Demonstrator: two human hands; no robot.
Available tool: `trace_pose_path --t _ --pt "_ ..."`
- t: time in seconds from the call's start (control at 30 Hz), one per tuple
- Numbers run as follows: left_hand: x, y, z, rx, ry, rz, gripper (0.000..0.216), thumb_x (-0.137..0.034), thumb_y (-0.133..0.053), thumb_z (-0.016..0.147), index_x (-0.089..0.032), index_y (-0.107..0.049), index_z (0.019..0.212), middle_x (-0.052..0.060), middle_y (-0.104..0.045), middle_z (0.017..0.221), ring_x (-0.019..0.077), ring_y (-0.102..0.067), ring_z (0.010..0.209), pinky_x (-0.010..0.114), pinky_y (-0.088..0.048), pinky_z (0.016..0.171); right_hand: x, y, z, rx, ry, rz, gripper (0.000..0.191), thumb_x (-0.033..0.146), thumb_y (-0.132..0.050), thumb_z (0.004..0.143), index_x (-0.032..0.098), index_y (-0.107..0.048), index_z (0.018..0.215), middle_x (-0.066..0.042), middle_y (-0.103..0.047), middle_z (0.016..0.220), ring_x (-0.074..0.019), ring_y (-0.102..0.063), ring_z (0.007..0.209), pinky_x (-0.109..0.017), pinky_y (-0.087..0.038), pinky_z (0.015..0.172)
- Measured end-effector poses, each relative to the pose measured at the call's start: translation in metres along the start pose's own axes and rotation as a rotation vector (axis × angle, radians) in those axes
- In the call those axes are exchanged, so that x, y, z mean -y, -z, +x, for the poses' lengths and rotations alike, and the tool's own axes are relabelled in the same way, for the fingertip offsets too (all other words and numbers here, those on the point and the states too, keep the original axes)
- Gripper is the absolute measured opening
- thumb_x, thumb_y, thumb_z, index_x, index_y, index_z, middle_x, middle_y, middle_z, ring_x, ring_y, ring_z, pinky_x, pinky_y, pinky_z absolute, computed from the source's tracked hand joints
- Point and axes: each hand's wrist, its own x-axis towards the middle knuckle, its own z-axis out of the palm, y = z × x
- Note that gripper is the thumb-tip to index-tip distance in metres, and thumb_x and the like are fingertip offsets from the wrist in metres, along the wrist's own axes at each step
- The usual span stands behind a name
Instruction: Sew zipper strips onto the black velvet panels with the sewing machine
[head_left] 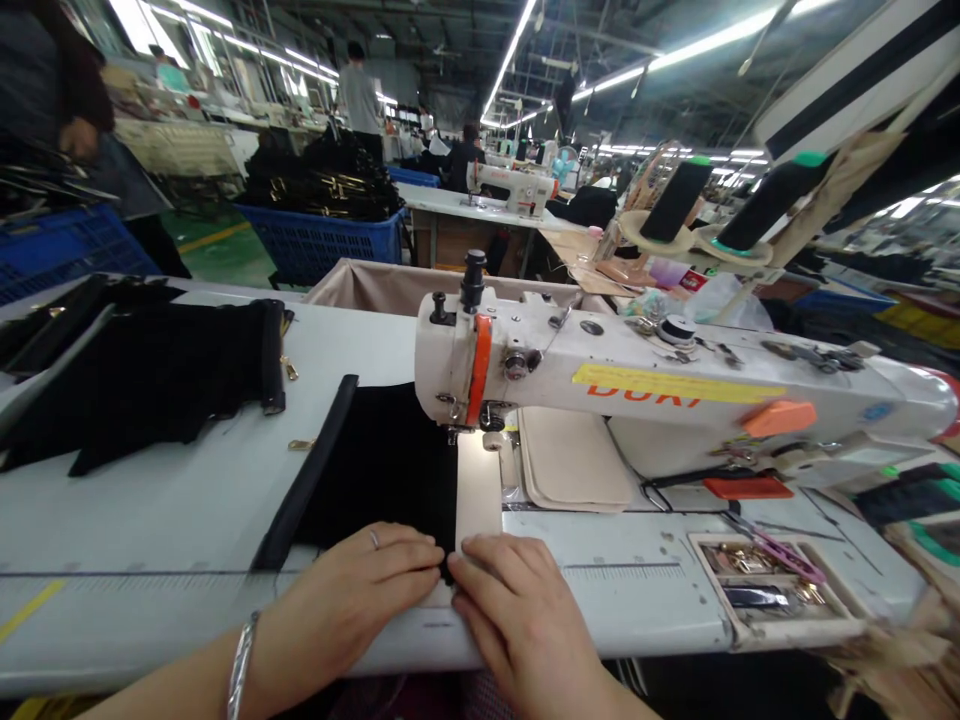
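A black fabric piece [375,465] with a thick rolled edge lies flat on the pale sewing table [150,520], reaching under the needle of the white sewing machine [637,390]. My left hand [352,595], with a ring and a bracelet, presses down on the fabric's near edge. My right hand [510,600] lies beside it, fingertips pinching the same near edge just in front of the lit needle plate [478,490]. Both hands almost touch each other.
A second heap of black fabric [150,380] with small gold hardware lies at the table's left. A recessed tray [772,580] with metal parts and scissors sits at the right. Thread cones [675,200] stand behind the machine. Blue crates [322,240] and other workers are farther back.
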Motion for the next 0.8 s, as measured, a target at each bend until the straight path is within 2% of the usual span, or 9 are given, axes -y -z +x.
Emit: trace_pose_path --t 0.17,0.3,0.37,0.5,0.6,0.8 --pt "0.012 0.003 0.008 0.015 0.017 0.023 0.03 -0.005 -0.045 0.09 -0.016 -0.063 0.111 0.005 -0.068 0.116 0.0178 -0.059 0.105 0.032 -0.049 0.095 -0.006 0.0 0.008 0.045 -0.037 -0.025 0.035 0.021 -0.058 0.095 0.025 -0.056 0.13 -0.005 -0.062 0.123 -0.0237 -0.055 0.11 -0.041 -0.045 0.094" --pt "0.025 0.005 0.01 0.051 0.024 0.081 0.033 -0.006 -0.044 0.092 -0.016 -0.061 0.119 0.007 -0.066 0.12 0.0215 -0.056 0.111 0.041 -0.042 0.103 -0.01 -0.001 0.014 0.042 -0.04 -0.038 0.034 0.021 -0.055 0.097 0.026 -0.056 0.13 -0.005 -0.063 0.122 -0.0233 -0.055 0.109 -0.041 -0.045 0.094" --pt "0.03 0.006 0.01 0.076 0.014 0.119 0.033 -0.005 -0.044 0.092 -0.015 -0.061 0.119 0.007 -0.065 0.119 0.0231 -0.056 0.11 0.043 -0.041 0.102 -0.011 -0.001 0.016 0.03 -0.029 -0.029 0.032 0.02 -0.054 0.097 0.024 -0.057 0.129 -0.005 -0.063 0.121 -0.0231 -0.056 0.108 -0.041 -0.045 0.094" --pt "0.032 0.008 0.009 0.151 0.028 0.12 0.032 -0.004 -0.047 0.09 -0.017 -0.062 0.115 0.006 -0.065 0.111 0.022 -0.057 0.099 0.04 -0.044 0.093 -0.011 0.0 0.016 0.024 -0.021 -0.013 0.031 0.019 -0.054 0.097 0.022 -0.057 0.128 -0.006 -0.063 0.122 -0.0232 -0.056 0.108 -0.041 -0.045 0.093" --pt "0.03 0.008 0.008 0.148 0.044 0.112 0.033 -0.005 -0.048 0.09 -0.019 -0.062 0.116 0.005 -0.065 0.108 0.0214 -0.057 0.095 0.039 -0.045 0.091 -0.012 0.0 0.016 0.031 -0.02 -0.017 0.03 0.019 -0.054 0.097 0.024 -0.058 0.127 -0.005 -0.064 0.121 -0.0231 -0.056 0.107 -0.041 -0.045 0.093" --pt "0.035 0.004 0.01 0.101 0.009 0.046 0.035 -0.005 -0.045 0.092 -0.019 -0.061 0.12 0.006 -0.063 0.125 0.0213 -0.054 0.118 0.038 -0.043 0.102 -0.015 0.0 0.023 0.054 -0.016 -0.054 0.03 0.019 -0.054 0.097 0.023 -0.059 0.126 -0.005 -0.064 0.119 -0.0226 -0.057 0.105 -0.041 -0.046 0.092"
